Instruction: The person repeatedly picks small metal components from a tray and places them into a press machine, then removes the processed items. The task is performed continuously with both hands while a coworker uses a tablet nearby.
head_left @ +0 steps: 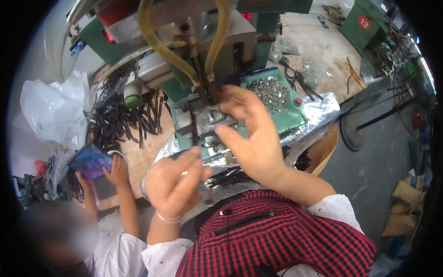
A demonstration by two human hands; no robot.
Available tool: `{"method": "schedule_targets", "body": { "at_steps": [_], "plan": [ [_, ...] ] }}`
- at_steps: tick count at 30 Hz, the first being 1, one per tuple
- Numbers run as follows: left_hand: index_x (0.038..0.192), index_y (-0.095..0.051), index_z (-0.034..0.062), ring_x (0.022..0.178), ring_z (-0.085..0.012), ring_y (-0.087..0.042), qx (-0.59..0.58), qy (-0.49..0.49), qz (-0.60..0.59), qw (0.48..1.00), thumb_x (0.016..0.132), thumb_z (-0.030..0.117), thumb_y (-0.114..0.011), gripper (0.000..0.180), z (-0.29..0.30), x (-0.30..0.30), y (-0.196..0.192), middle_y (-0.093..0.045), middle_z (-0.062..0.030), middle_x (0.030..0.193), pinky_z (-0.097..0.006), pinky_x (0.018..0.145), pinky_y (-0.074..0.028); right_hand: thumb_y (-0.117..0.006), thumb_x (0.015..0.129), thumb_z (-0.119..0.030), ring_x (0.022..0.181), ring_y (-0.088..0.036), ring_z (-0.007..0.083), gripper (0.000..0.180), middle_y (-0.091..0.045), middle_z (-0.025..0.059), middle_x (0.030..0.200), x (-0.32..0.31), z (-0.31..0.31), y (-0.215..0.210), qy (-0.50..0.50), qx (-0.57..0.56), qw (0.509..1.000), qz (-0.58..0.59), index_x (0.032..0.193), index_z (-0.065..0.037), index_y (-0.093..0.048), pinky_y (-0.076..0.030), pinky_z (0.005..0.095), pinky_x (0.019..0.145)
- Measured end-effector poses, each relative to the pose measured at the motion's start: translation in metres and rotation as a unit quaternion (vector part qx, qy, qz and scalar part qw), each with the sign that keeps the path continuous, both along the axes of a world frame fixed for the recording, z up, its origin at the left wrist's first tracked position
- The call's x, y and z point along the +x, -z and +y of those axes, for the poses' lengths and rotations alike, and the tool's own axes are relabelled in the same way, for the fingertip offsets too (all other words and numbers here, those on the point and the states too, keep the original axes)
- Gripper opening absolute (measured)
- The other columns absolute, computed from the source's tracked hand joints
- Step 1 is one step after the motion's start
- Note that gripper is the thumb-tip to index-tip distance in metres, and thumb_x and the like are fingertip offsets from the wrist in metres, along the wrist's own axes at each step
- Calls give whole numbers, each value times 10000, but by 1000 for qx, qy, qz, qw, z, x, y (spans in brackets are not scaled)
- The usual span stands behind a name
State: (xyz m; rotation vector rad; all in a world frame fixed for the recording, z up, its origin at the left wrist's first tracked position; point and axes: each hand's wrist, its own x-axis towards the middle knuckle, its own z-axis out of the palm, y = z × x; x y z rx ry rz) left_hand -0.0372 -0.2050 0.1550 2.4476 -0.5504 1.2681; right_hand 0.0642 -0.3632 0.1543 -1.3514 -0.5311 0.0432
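Observation:
My left hand (177, 182), somewhat blurred, is closed in a pinch at the near side of a bench press. A thin black strip (194, 133) rises from its fingertips along the left side of the metal die block (210, 119). Over the right of that block is my right hand (258, 138), thumb and fingers apart. Its thumb tip is at the block's near edge, while its upper fingers curl beside the press's upright tool (207, 90); their tips are partly hidden. I see nothing held in it.
Small metal pieces (270, 92) lie heaped on the green press base (295, 117). Many black strips (110, 115) are piled to the left. Another person's hands (117, 171) hold a tablet (90, 161). Yellowish hoses (161, 48) hang above. A pedestal base (353, 131) stands on the floor.

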Motion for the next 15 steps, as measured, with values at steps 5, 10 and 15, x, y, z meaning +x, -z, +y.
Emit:
{"method": "schedule_targets", "body": {
  "at_steps": [5, 10, 15],
  "plan": [
    [958, -725, 87, 571, -126, -571, 59, 68, -13, 996, 755, 149, -891, 270, -27, 34, 13, -755, -100, 981, -255, 492, -412, -699, 868, -10, 1271, -620, 246, 589, -645, 145, 1359, 47, -26, 4, -41, -59, 996, -46, 1430, -12, -523, -467, 382, 1108],
    [969, -724, 100, 541, -116, -564, 67, 85, -30, 994, 764, 132, -898, 270, -27, 45, 20, -743, -69, 926, -264, 467, -384, -676, 878, 9, 1237, -645, 265, 518, -684, 156, 1294, 111, -88, 62, 253, -135, 956, -55, 1386, -42, -592, -481, 380, 1077],
    [962, -719, 104, 534, -111, -555, 61, 87, -26, 994, 749, 144, -904, 285, -26, 46, 24, -749, -72, 924, -253, 458, -370, -731, 866, -72, 1075, -668, 191, 234, -740, 77, 1100, 88, -116, 101, 209, -287, 932, -79, 1095, -20, -728, -499, 331, 951]
  ]
}}
